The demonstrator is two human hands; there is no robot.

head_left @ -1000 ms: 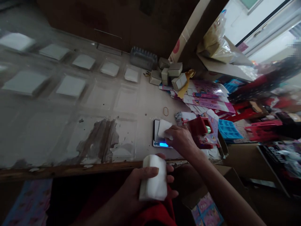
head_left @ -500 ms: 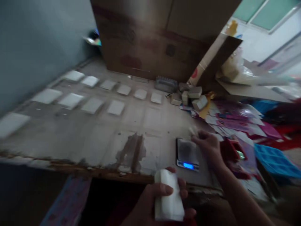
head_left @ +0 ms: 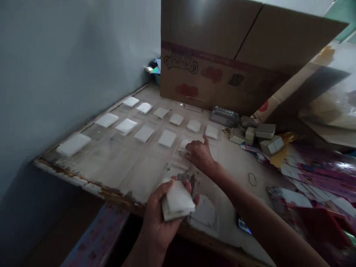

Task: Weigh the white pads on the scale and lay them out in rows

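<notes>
My left hand [head_left: 160,204] is wrapped round a stack of white square sheets [head_left: 179,196] near the table's front edge. Farther in, my right hand [head_left: 202,155] reaches down to the tabletop, its fingertips at a white square packet [head_left: 184,143] that they partly cover. Beside it stretch rows of similar white squares [head_left: 167,138], laid out in small piles with gaps between. The digital scale [head_left: 243,224] is mostly hidden behind my right forearm; only a lit corner shows.
A big cardboard box [head_left: 205,55] stands at the back. Near it are a clear plastic tray [head_left: 224,116] and several small boxes [head_left: 265,130]. A rubber band [head_left: 252,179] lies right of my forearm, with printed sheets [head_left: 328,168] and a red container [head_left: 319,226] beyond.
My right hand has moved left from the scale to the row of white squares. The left hand still holds the stack, now tilted differently. The view has swung left.
</notes>
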